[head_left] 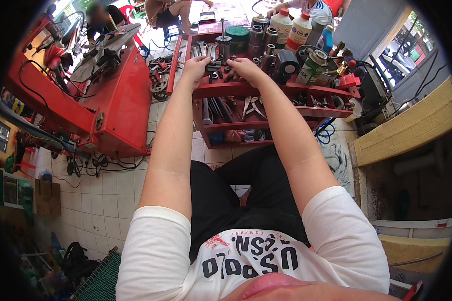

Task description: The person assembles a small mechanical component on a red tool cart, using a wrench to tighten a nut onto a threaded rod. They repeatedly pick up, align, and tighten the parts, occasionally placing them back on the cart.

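Note:
Both my arms reach forward to the top shelf of a red tool trolley [266, 92]. My left hand [196, 66] and my right hand [243, 67] rest among dark metal parts and sockets [218, 69] on that shelf, fingers curled around small pieces between them. What exactly each hand grips is too small to tell. Several wrenches [203, 48] lie just beyond my left hand. An upright metal tool with a round base [223, 37] stands behind the parts.
Cans, bottles and cylinders [291, 30] crowd the shelf's far right. Pliers [251, 106] lie on the middle shelf. A red machine cabinet [110, 100] stands left, cables [93, 163] on the tiled floor. Other people sit beyond the trolley. A yellow brick wall [407, 130] is right.

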A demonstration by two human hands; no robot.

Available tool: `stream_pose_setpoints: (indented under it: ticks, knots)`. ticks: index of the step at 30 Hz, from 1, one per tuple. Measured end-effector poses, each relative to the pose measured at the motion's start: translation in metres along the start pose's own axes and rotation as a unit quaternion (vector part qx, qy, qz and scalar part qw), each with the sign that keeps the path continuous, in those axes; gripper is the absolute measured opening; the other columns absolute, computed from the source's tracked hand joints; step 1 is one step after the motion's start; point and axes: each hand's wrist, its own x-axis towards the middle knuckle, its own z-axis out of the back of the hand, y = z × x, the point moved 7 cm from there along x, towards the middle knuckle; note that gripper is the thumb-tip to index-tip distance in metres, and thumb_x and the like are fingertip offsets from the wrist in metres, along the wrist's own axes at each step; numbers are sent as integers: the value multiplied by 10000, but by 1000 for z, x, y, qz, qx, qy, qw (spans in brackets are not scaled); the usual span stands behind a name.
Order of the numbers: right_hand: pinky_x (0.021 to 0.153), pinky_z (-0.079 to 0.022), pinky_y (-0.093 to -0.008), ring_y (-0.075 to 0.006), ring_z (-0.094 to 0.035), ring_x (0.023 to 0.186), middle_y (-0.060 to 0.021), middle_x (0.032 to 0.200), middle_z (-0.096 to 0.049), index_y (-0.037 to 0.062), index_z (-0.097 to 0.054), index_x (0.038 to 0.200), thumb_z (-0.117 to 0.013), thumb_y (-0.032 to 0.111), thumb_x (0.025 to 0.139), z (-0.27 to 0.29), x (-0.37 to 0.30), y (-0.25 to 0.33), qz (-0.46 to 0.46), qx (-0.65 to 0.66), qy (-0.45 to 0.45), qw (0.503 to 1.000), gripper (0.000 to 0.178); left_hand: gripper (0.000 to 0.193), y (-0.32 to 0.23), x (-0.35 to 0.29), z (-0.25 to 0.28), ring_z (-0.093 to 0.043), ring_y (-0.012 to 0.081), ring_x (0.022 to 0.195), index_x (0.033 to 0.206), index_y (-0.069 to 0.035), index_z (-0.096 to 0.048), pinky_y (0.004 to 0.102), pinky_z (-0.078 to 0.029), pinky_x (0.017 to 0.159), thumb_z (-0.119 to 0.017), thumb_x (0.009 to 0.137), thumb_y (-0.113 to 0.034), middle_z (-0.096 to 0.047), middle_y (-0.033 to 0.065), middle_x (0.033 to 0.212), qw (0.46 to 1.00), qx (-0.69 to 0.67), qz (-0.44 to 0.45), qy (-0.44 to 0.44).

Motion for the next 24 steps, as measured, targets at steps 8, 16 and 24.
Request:
stream_pose_setpoints:
  ticks: [8,16,24]
  knots:
    - [609,-447,-278,-116,-650,691,-32,872,-739,72,-730,1049,-606,379,1016,0,-3,1,26,-14,4,1000,332,214,2,0,-2,-720,158,855,1146,-5,-695,318,-599,804,-619,1030,-168,-725,52,987,1000,-22,16,0]
    - [600,-447,-268,-113,-626,673,-36,825,-724,69,-692,1046,-636,399,1003,2,-2,3,27,2,-5,1000,338,250,2,2,-2,-727,205,827,1165,39,-683,344,-617,724,-645,1012,-156,-719,96,990,1000,-30,-1,-1]
    - [611,-485,-290,-123,-648,694,-57,866,-731,31,-671,1181,-673,387,981,6,-6,-3,23,68,9,997,408,380,0,-3,-11,-685,192,875,1199,78,-682,354,-557,767,-678,978,-231,-728,111,1028,991,118,-37,-39]
